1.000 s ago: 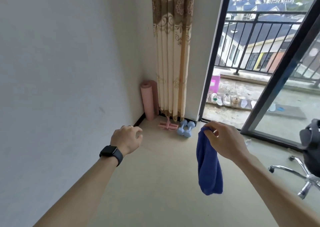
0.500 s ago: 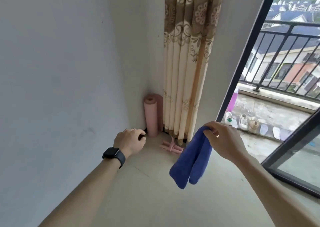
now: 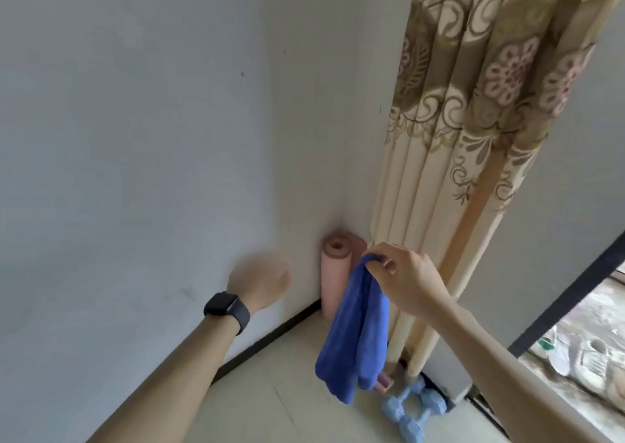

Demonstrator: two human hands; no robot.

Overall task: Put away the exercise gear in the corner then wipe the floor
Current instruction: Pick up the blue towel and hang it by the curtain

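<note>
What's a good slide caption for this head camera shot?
Right hand pinches a blue cloth before the corner, where a rolled pink mat and blue dumbbells sit beside the curtain.

**Plush cloth, matt corner**

The blue cloth (image 3: 355,334) pinched in my right hand (image 3: 402,280) is plush, fuzzy fabric, matt. The rolled mat (image 3: 334,273) looks like dull pink foam. The dumbbells (image 3: 411,412) have a smooth, matt blue coating. The curtain (image 3: 473,138) is patterned woven fabric. The wall (image 3: 135,138) is flat matt paint, the floor (image 3: 270,408) smooth and pale.
</note>
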